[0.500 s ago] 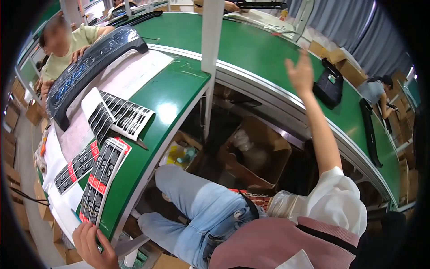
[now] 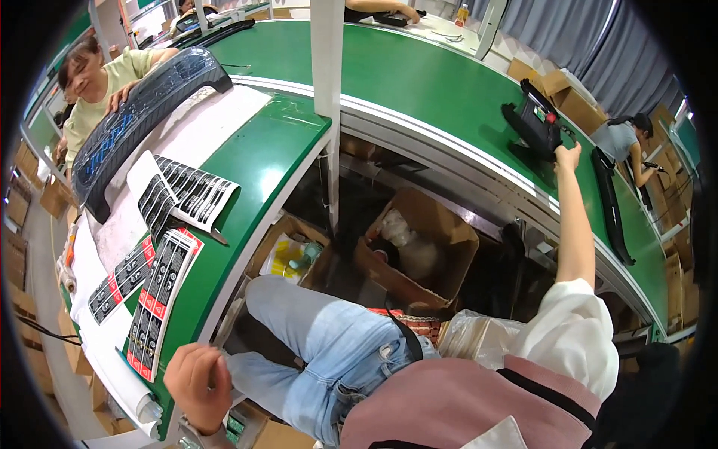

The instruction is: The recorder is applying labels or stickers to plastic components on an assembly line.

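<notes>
My right hand (image 2: 567, 156) is stretched out over the green belt at the right, its fingers closed on the near end of a black plastic part (image 2: 540, 133). The part is tilted, with a small green patch and a red spot on its inner side. My left hand (image 2: 198, 383) is curled closed beside the near edge of the green table (image 2: 258, 196), with nothing visible in it. Closest to that hand lie sticker sheets (image 2: 159, 299) in black, white and red. Farther up the table are black-and-white sticker sheets (image 2: 196, 191) with a pointed tool (image 2: 218, 236) by them.
Across the table a person (image 2: 112, 78) has a hand on a large curved black part (image 2: 142, 112) under clear film. A white post (image 2: 327, 97) rises between table and belt (image 2: 419, 78). Below stands an open cardboard box (image 2: 460, 258). Another long black part (image 2: 613, 213) lies farther right.
My right hand has reached farther right and taken hold of the black plastic part, which is now turned and tilted. My left hand has moved off the sticker sheets and curled closed.
</notes>
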`<state>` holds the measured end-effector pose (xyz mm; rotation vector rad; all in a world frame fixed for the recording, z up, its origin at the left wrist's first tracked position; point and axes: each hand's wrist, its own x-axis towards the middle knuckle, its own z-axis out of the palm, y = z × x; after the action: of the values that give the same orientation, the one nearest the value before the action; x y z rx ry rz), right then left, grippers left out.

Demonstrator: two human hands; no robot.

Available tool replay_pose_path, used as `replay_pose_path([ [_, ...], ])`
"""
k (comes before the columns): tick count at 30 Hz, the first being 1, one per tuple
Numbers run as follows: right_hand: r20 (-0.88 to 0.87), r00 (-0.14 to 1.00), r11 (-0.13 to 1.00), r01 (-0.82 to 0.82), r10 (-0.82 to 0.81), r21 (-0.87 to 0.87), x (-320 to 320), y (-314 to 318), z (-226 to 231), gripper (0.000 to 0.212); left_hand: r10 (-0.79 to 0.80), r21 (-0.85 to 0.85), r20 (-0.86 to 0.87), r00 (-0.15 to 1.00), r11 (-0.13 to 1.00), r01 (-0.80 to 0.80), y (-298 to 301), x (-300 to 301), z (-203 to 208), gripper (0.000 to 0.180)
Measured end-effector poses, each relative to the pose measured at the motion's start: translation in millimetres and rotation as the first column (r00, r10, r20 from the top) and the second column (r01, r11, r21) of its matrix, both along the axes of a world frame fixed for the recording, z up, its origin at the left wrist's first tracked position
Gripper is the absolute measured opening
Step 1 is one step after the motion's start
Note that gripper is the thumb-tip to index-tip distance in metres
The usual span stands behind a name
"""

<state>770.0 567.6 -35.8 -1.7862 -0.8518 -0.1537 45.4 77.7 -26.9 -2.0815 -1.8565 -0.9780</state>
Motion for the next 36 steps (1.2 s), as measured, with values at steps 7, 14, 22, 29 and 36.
replay_pose_path([
  [7, -0.313, 0.409, 0.508, -0.77, 0.857, 0.385, -43.4, -132.6, 15.8, 0.069, -0.078, -0.166, 0.686, 0.723, 0.951, 0.259, 43.2, 63.1, -41.0, 0.003],
  [14, -0.226, 0.155, 0.219, -0.93, 0.962, 0.296, -119.2, -236.6, 83.4, 0.094, -0.074, -0.038, 0.983, 0.166, 0.808, 0.588, 92.0, 79.2, -44.9, 0.043],
  [22, -0.281, -0.372, -0.376, -0.926, 0.884, 0.045, -229.9, -236.2, 60.1, 0.11, -0.207, 0.372, 0.823, -0.529, 0.9, 0.227, 46.3, 52.6, -38.3, 0.074],
  [29, -0.118, -0.658, -0.668, -0.73, 0.744, -0.144, -384.9, -211.0, 30.4, 0.098, -0.011, -0.061, 0.959, 0.285, 0.967, 0.245, -115.6, -1.9, -79.9, 0.074],
  [36, 0.525, -0.474, -0.381, -0.88, 0.706, -0.282, -471.7, -217.6, -48.1, 0.074, 0.443, -0.237, 0.515, 0.734, 0.896, -0.375, -173.5, 47.9, -68.3, 0.063],
])
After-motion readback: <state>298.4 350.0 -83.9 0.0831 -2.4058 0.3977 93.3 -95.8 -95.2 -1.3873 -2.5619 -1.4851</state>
